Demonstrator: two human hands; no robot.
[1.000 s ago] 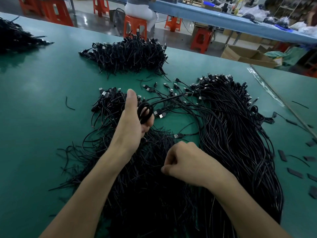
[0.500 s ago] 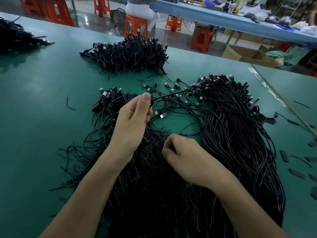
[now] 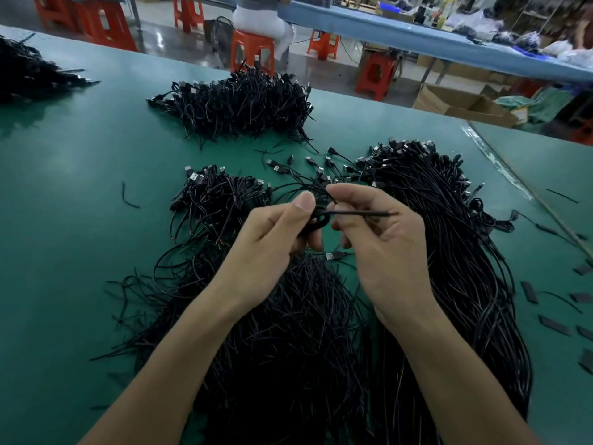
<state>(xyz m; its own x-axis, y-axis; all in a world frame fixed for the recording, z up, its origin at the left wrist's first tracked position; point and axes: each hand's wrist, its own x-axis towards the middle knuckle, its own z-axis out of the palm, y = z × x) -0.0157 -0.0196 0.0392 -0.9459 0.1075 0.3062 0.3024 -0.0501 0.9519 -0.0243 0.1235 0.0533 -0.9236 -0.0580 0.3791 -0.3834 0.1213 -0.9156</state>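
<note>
Above the green table, my left hand grips a small coiled black cable between thumb and fingers. My right hand pinches a thin black tie strip that runs from the coil out to the right across its fingers. Both hands hover over a mass of loose black USB cables. A long heap of straight cables lies to the right, its plugs at the far end. One USB plug shows just below the hands.
A pile of coiled cables lies left of the hands, a bigger pile farther back, another at far left. Black strips are scattered at the right. Beyond the table edge stand orange stools, a cardboard box and a seated person.
My right hand has risen from the cable mass and come up beside my left hand, now pinching a tie strip. My left hand keeps the coil and has shifted toward the middle.
</note>
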